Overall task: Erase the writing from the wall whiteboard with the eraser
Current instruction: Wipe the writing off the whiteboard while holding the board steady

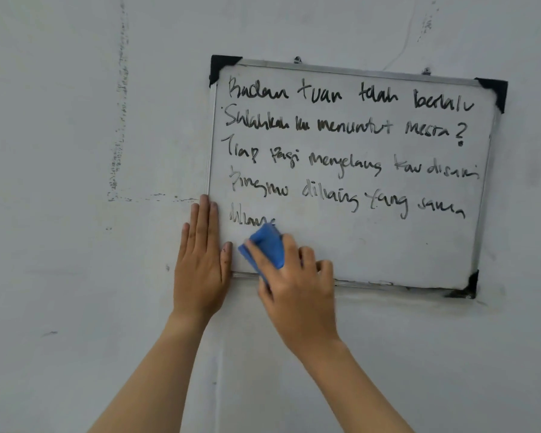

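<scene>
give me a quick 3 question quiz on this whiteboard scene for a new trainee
1. True or false: the left hand lies flat with straight fingers at the left edge of the whiteboard.
2. Which hand holds the blue eraser? A) left hand B) right hand C) neither
3. Fill in: the eraser sits at the board's lower ______ corner, just under the last short line of writing.

Key: 1 true; 2 B; 3 left
</scene>
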